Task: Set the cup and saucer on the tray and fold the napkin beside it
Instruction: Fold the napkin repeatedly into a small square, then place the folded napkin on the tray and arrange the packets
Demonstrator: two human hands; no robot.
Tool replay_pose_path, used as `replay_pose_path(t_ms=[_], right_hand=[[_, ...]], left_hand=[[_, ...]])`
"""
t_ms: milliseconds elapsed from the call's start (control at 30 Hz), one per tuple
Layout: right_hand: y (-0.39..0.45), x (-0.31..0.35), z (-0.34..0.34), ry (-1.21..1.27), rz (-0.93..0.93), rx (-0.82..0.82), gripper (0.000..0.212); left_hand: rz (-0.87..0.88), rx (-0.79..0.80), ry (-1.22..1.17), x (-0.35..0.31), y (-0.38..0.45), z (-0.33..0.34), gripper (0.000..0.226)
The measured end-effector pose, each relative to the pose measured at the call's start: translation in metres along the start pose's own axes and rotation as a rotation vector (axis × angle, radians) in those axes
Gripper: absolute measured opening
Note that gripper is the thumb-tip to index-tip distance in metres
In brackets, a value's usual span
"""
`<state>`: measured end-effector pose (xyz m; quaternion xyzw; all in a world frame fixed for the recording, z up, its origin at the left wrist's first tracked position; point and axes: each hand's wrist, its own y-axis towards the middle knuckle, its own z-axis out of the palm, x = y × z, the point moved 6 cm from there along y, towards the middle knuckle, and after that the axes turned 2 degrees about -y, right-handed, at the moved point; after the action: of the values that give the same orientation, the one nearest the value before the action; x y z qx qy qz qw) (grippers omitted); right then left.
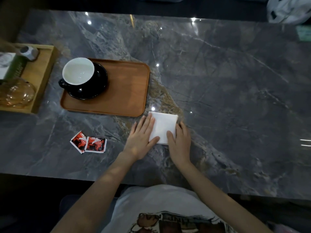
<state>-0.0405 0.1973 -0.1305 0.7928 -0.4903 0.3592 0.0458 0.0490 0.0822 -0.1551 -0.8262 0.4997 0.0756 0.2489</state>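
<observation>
Napkin (163,126) lies folded on the table (227,81), just at 5 o'clock of the tray (124,91). Left hand (141,140) and right hand (179,142) press it flat with open fingers, gripping nothing. Cup (78,71) sits on saucer (99,81) at the tray's 9 o'clock side.

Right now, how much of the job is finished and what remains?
Done: the cup sits on its saucer on the brown tray. In hand: left hand and right hand press flat on the white napkin, folded square beside the tray. Left: perhaps only letting go.
</observation>
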Motion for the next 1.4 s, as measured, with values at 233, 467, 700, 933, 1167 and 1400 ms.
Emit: replay_pose_path(t_ms=[233,467,700,933,1167,1400], right_hand=[[0.008,0.008,0.001,0.726,0.481,-0.031,0.045],[0.009,0.035,-0.007,0.723,0.517,0.045,0.029],[0.019,0.108,-0.029,0.631,0.290,0.020,0.001],[0.056,0.154,-0.016,0.757,0.292,0.025,0.018],[0.109,0.159,0.006,0.733,0.324,0.071,0.013],[0.167,0.147,0.028,0.294,0.322,-0.078,0.024]], left_hand=[[0.034,-0.004,-0.198,-0.004,-0.009,-0.003,0.071],[0.056,0.016,-0.631,0.009,-0.005,-0.030,0.049],[-0.118,-0.067,-1.153,0.040,0.006,-0.088,0.021],[-0.372,0.147,-1.667,0.080,0.038,-0.122,0.034],[-0.396,-0.003,-1.257,0.128,0.077,-0.163,0.022],[-0.312,-0.277,-0.514,0.134,0.116,-0.190,0.026]])
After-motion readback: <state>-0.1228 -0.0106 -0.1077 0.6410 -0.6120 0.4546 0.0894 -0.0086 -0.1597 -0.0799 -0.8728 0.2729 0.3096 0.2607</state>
